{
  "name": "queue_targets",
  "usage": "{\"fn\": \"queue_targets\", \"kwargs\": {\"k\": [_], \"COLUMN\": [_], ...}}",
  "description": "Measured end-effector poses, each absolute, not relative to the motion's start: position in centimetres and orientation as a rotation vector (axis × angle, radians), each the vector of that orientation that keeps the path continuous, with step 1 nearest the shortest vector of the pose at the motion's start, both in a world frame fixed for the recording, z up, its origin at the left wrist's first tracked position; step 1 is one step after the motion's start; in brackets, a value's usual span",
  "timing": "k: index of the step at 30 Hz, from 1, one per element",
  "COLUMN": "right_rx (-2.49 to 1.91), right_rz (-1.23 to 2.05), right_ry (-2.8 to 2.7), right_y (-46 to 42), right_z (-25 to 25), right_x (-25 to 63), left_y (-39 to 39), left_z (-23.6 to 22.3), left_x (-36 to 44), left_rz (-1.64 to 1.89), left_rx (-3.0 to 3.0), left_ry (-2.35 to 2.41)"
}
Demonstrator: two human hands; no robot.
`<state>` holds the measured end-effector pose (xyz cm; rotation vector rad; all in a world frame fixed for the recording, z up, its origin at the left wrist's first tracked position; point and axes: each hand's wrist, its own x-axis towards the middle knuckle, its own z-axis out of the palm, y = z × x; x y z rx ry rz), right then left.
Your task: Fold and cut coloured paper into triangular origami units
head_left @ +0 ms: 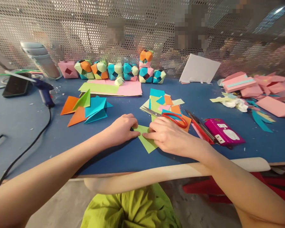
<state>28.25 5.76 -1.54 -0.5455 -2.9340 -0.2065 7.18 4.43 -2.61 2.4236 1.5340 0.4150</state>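
Observation:
A light green square of paper [148, 145] lies on the blue tabletop in front of me, turned with one corner toward me. My left hand [123, 127] is closed at its left corner, thumb and fingers on the paper. From the other side, my right hand [168, 136] presses the sheet with its fingers bent and closed, hiding the right part. Red-handled scissors [185, 123] lie just beyond my right hand, on top of coloured paper scraps [157, 92]. Left of my left hand sit folded orange, green and blue paper pieces [95, 107].
At left, a glue gun [45, 90] trails its black cord; a phone [15, 87] lies beyond. Folded paper balls [115, 71] line the mesh back, behind stacked sheets [130, 87]. A utility knife [201, 128], magenta box [224, 132] and pink paper pieces [273, 104] lie right.

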Motion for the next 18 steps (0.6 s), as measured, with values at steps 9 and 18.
{"fn": "queue_targets", "kwargs": {"k": [9, 18], "right_rx": [-0.414, -0.708], "right_rz": [-0.187, -0.509], "right_ry": [-2.801, -2.938], "right_y": [6.3, 3.9], "right_z": [-3.4, -1.5], "right_x": [27.1, 28.0], "left_y": [3.6, 3.1], "left_z": [-2.4, -2.5], "left_x": [7.9, 8.1], "left_rz": [0.311, 0.114], "left_rx": [2.566, 2.740], "left_ry": [1.555, 1.534]}}
